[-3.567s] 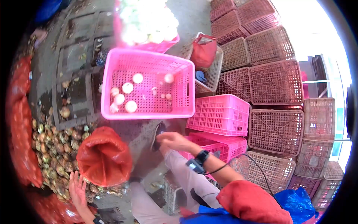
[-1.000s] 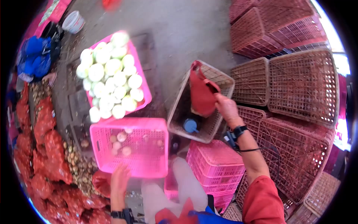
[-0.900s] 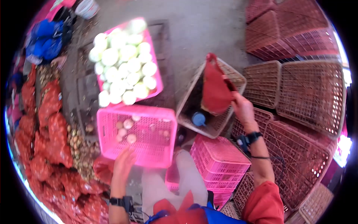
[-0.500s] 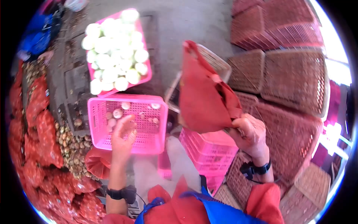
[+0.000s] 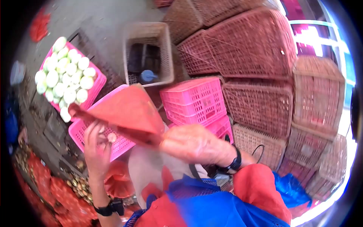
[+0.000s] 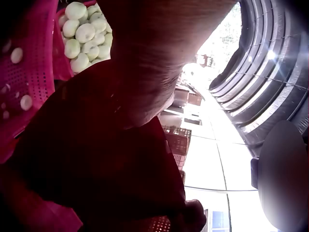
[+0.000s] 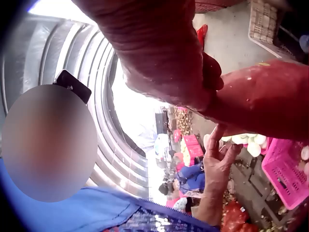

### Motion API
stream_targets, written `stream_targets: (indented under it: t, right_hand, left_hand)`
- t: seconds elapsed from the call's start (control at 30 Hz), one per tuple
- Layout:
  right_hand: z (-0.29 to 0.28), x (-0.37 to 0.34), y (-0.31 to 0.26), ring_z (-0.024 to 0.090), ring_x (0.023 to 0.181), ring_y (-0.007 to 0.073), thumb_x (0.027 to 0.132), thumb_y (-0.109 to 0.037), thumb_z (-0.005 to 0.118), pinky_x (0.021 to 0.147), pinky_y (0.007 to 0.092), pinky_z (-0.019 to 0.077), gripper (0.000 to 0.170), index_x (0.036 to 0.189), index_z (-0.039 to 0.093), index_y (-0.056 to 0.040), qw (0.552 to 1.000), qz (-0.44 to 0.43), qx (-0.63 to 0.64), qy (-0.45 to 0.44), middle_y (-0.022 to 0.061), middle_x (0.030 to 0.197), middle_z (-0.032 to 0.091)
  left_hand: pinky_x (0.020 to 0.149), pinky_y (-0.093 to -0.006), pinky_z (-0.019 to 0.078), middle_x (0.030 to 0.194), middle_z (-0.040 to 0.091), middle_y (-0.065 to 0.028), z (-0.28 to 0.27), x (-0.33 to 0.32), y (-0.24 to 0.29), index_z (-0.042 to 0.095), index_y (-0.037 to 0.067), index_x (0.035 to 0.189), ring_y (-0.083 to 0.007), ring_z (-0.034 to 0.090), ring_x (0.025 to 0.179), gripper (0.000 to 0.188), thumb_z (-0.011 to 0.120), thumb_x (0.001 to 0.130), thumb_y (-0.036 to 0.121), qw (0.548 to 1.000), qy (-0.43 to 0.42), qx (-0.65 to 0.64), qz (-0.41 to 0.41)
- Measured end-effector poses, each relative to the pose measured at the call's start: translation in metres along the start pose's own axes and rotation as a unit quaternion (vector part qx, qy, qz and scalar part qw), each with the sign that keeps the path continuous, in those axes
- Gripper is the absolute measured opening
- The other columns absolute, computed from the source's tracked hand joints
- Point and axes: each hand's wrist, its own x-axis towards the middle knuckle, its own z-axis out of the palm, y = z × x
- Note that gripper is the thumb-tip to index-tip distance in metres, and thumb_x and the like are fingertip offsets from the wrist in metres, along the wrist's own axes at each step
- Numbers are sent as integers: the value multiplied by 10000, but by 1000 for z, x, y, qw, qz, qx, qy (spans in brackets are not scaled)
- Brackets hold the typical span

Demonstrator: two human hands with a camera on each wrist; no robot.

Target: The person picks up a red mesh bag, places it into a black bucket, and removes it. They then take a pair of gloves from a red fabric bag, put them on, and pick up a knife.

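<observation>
A red cloth bag hangs tilted over the pink crate that has a few pale round vegetables in it. The right hand grips the bag by its edge; the right wrist view shows this hand with curled fingers at the red cloth. Under the bag's far part is the left hand, its fingers spread beside the bag's lower edge; contact cannot be told. In the left wrist view the bag is dark and hides the fingers of the left hand.
A pink crate heaped with pale green round vegetables stands at the left. Beyond is a grey crate with a blue item. Stacked crates line the right. An open red sack and filled sacks lie lower left.
The right hand has lifted the red bag out of the grey crate and brought it left over the pink crate. The left hand has moved left, close to the bag. The head view has turned right.
</observation>
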Motion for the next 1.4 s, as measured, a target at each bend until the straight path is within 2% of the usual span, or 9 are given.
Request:
stream_targets:
  t: [0.07, 0.3, 0.37, 0.5, 0.57, 0.6, 0.87, 1.1, 1.4]
  right_hand:
    - [20, -21, -26, 612, 784, 244, 789, -122, 586, 665, 353, 522, 142, 898, 538, -45, 996, 11, 36, 80, 81, 814, 543]
    - [64, -107, -78, 599, 759, 240, 794, -134, 592, 635, 343, 519, 129, 864, 519, -54, 971, 122, 113, 173, 70, 788, 515]
    - [69, -134, -85, 596, 751, 240, 797, -129, 589, 635, 348, 523, 122, 857, 512, -57, 965, 146, 121, 183, 73, 786, 513]
    - [75, -179, -98, 600, 762, 256, 790, -105, 596, 653, 369, 525, 123, 859, 507, -54, 955, 178, 139, 190, 90, 790, 515]
    - [65, -201, -96, 605, 775, 266, 785, -95, 601, 660, 378, 524, 131, 870, 514, -48, 954, 187, 135, 189, 98, 800, 525]
    - [58, -213, -96, 591, 725, 259, 777, -108, 618, 620, 366, 512, 122, 859, 538, -65, 945, 212, 118, 220, 84, 779, 519]
    - [-24, -287, -90, 637, 650, 262, 704, -52, 794, 527, 362, 491, 221, 864, 644, -71, 903, 279, 33, 325, 83, 760, 623]
    - [-60, -340, -90, 623, 680, 285, 706, -53, 740, 592, 389, 509, 167, 829, 627, -65, 863, 365, -121, 328, 85, 747, 596]
    - [8, -376, 12, 670, 878, 319, 835, -92, 672, 739, 405, 549, 213, 1044, 633, -80, 781, 554, -125, 262, 120, 1006, 654]
  left_hand:
    - [822, -344, 557, 1429, 482, -173, 8, -22, 7, 488, 4, 1406, -277, 625, 1057, 623, 647, 808, -70, 985, 89, -104, -106]
    - [851, -345, 572, 1476, 436, -197, 41, -6, 44, 457, 0, 1432, -326, 545, 1266, 623, 629, 838, -76, 993, -103, -36, 37]
    - [853, -344, 545, 1478, 462, -175, 65, 0, 57, 470, 60, 1444, -232, 657, 949, 682, 639, 802, -95, 983, -164, -25, 81]
    - [889, -402, 557, 1423, 512, -174, 110, 8, 109, 568, 96, 1343, -369, 633, 1147, 644, 638, 737, -110, 935, -232, 55, 262]
    - [857, -411, 569, 1381, 538, -175, 124, 12, 130, 603, 97, 1284, -370, 631, 1143, 585, 646, 735, -99, 922, -321, 22, 215]
    - [706, -388, 573, 1273, 610, -113, 138, 16, 138, 658, 125, 1115, -302, 696, 918, 403, 715, 747, -29, 930, -270, 28, 249]
    - [709, -320, 511, 892, 597, -95, 163, 81, 217, 597, 17, 908, -250, 631, 793, 217, 680, 758, -116, 932, -296, -56, 202]
    - [719, -358, 509, 898, 594, -108, 179, 97, 271, 596, 11, 867, -277, 621, 846, 240, 717, 700, -113, 909, -213, -143, 329]
    - [762, -392, 519, 964, 564, -146, 276, 86, 233, 600, -13, 934, -357, 619, 875, 160, 659, 802, -82, 915, -298, -75, 260]
